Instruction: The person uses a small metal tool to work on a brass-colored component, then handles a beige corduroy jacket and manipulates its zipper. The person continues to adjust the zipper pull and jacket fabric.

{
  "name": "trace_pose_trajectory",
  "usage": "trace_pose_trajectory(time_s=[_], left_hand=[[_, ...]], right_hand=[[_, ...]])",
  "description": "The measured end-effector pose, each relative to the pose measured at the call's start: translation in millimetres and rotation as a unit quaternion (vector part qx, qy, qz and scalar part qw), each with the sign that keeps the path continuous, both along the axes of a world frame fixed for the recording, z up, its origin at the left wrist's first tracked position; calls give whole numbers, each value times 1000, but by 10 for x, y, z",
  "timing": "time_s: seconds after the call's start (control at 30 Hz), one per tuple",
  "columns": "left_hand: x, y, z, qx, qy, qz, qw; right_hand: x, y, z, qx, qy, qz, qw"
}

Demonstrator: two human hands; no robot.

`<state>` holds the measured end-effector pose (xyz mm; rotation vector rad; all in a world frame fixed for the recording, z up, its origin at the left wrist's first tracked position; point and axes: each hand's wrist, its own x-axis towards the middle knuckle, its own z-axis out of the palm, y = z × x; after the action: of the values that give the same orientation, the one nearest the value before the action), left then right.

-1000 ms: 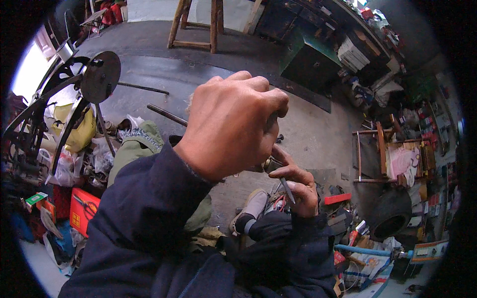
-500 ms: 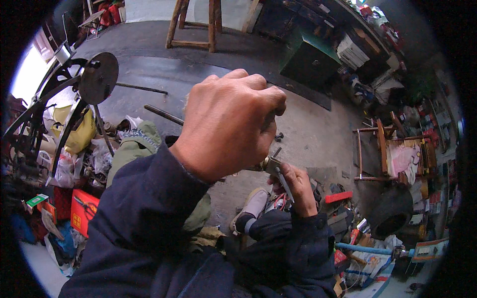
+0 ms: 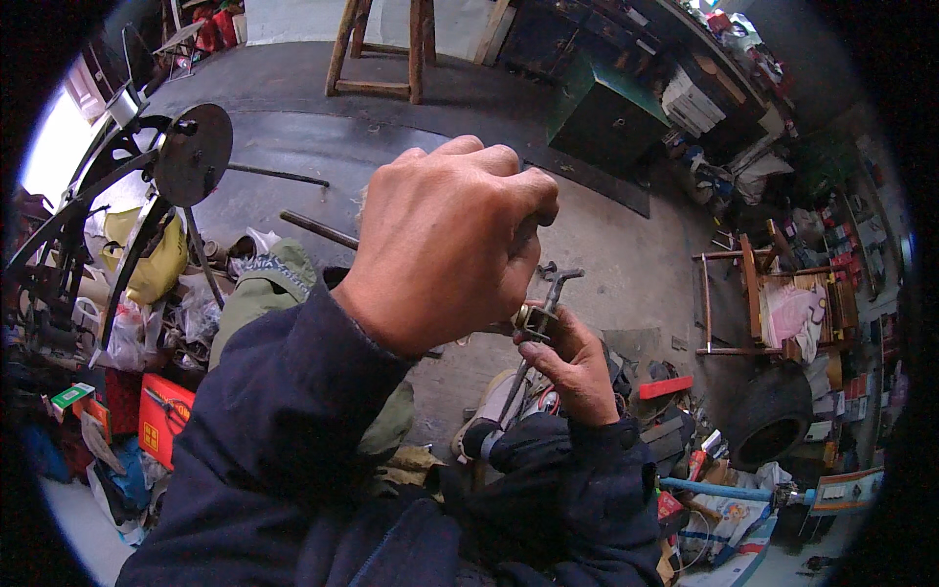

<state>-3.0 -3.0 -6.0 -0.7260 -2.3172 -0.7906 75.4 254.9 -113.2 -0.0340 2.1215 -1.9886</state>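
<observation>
My left hand (image 3: pixel 445 249) is a raised fist in the middle of the view, its back toward me. What its fingers wrap round is hidden. A dark metal rod (image 3: pixel 318 229) runs in behind it from the left; I cannot tell whether the fist holds it. Just below and to the right, my right hand (image 3: pixel 579 372) pinches a dark metal bar tool (image 3: pixel 556 291) between thumb and fingers. The bar's upper end is bent crosswise, and a thin part slants down past the thumb. A small brass-coloured round piece (image 3: pixel 521 314) sits between the two hands.
A black iron machine with a round disc (image 3: pixel 195 155) stands at left, above bags and a red box (image 3: pixel 166 419). Farther off are a wooden stool (image 3: pixel 377 88) and a green chest (image 3: pixel 608 112). A tyre (image 3: pixel 771 421) and a small wooden chair (image 3: pixel 753 293) are at right.
The metal tool in my right hand has turned, so its bent end now points up and its thin part slants down. My right fingers have shifted round it. The left fist has hardly moved.
</observation>
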Motion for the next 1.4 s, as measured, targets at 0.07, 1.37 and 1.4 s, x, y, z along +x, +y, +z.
trace_pose_trajectory(time_s=[0.07, 1.37, 1.4], left_hand=[[5, 0, -1, 1, 3, -2, 1000], [18, -14, 10, -2, 2, -24, 1000], [16, -15, 11, -1, -2, -24, 1000]], right_hand=[[-10, -33, -88, 53, 61, -9, 997], [-89, 200, -305, -167, -140, 6, 976], [-94, 193, -279, -169, -104, 28, 980]])
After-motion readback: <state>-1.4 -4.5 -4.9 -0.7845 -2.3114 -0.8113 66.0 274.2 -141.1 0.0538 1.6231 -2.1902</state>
